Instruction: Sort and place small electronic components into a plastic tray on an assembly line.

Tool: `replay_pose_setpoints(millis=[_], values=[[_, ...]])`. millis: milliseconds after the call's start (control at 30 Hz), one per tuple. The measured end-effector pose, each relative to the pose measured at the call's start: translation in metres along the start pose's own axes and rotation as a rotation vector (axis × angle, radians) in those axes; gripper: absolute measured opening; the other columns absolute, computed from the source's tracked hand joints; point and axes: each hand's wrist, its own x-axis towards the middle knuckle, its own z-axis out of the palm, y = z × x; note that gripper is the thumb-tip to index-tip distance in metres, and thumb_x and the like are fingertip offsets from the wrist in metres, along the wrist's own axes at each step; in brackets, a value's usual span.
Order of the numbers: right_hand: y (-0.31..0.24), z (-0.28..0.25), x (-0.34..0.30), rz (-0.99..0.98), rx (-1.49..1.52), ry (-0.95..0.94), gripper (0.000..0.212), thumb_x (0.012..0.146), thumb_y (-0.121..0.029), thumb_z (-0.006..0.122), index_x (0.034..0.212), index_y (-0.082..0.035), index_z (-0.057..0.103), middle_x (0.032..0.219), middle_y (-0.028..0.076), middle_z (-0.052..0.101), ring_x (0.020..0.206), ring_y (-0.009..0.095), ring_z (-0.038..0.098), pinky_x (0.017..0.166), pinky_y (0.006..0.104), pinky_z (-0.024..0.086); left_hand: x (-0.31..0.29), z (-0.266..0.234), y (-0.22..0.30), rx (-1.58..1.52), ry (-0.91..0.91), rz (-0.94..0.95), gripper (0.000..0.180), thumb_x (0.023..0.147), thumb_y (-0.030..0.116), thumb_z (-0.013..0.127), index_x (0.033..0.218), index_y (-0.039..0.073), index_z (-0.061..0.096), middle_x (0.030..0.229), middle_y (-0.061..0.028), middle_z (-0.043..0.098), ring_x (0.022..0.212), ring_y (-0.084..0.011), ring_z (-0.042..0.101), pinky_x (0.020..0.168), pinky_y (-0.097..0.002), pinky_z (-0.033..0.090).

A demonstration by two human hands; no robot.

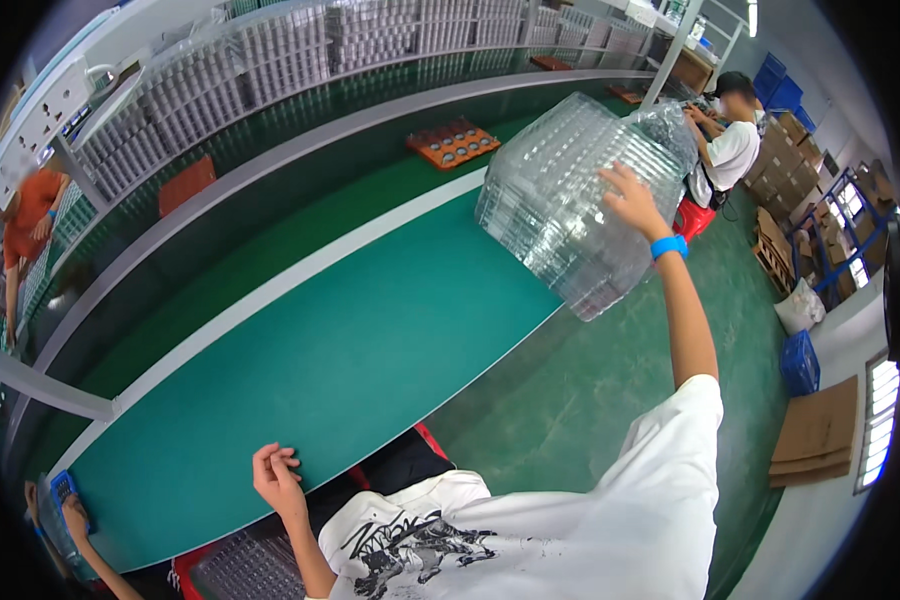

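Note:
A big stack of clear plastic trays (545, 190), in a thin clear wrap, stands on the far right end of the green work table (330, 340), partly past its front edge. My right hand (634, 202) reaches out to it, its fingers spread against the stack's near side, with a blue band at the wrist. Close to me, at the table's front edge, my left hand (279, 476) is held with loosely bent fingers, slightly apart and holding nothing.
Beyond the table runs a green conveyor belt (320, 230) carrying an orange tray with round pieces (454, 145). Rows of clear trays (290, 50) line the shelf behind. At the lower left a co-worker's hand (76, 518) touches a blue device (65, 488). Another person (735, 145) sits at the far right.

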Motion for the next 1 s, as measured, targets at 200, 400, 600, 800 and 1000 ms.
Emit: replay_pose_setpoints(millis=[200, 400, 600, 800, 1000], values=[[-0.017, 0.002, -0.022, -0.007, -0.051, 0.159, 0.053, 0.085, -0.035, 0.054, 0.137, -0.026, 0.05, 0.145, 0.018, 0.04, 0.137, 0.041, 0.032, 0.105, 0.065, 0.026, -0.002, -0.005, -0.002, -0.08, -0.008, 0.001, 0.016, 0.098, 0.009, 0.046, 0.101, -0.001, 0.059, 0.083, -0.0097, 0.066, 0.064, -0.0093, 0.059, 0.047, -0.0192, 0.043], [-0.031, 0.004, -0.025, 0.084, -0.122, 0.147, 0.053, 0.085, -0.034, 0.052, 0.137, -0.022, 0.05, 0.142, 0.019, 0.043, 0.135, 0.04, 0.036, 0.105, 0.0589, 0.03, -0.009, -0.009, 0.004, -0.011, -0.01, -0.028, 0.016, 0.097, 0.007, 0.046, 0.099, -0.002, 0.059, 0.082, -0.0101, 0.065, 0.065, -0.0097, 0.059, 0.049, -0.0196, 0.044], [-0.043, 0.005, -0.029, 0.116, -0.118, 0.102, 0.056, 0.086, -0.034, 0.049, 0.141, -0.022, 0.046, 0.14, 0.023, 0.044, 0.132, 0.04, 0.04, 0.103, 0.0567, 0.035, -0.006, -0.004, 0.012, -0.041, -0.013, -0.021, 0.016, 0.097, 0.004, 0.045, 0.099, -0.002, 0.059, 0.083, -0.0097, 0.065, 0.066, -0.0095, 0.058, 0.051, -0.0203, 0.044], [-0.028, 0.013, -0.038, 0.16, -0.129, -0.01, 0.056, 0.088, -0.033, 0.046, 0.142, -0.019, 0.044, 0.142, 0.024, 0.041, 0.129, 0.041, 0.043, 0.103, 0.0573, 0.035, -0.007, -0.015, 0.007, -0.067, -0.034, -0.039, 0.015, 0.096, 0.005, 0.046, 0.098, -0.002, 0.06, 0.082, -0.0094, 0.066, 0.065, -0.0093, 0.058, 0.052, -0.0202, 0.044], [-0.052, -0.06, 0.042, -0.052, -0.253, 0.469, 0.054, 0.093, -0.043, 0.048, 0.138, -0.015, 0.047, 0.142, 0.025, 0.04, 0.127, 0.041, 0.044, 0.105, 0.051, 0.036, -0.003, -0.007, 0.01, -0.023, -0.059, -0.033, 0.015, 0.096, 0.005, 0.047, 0.097, -0.001, 0.06, 0.081, -0.0085, 0.066, 0.064, -0.0088, 0.058, 0.05, -0.0195, 0.043]])
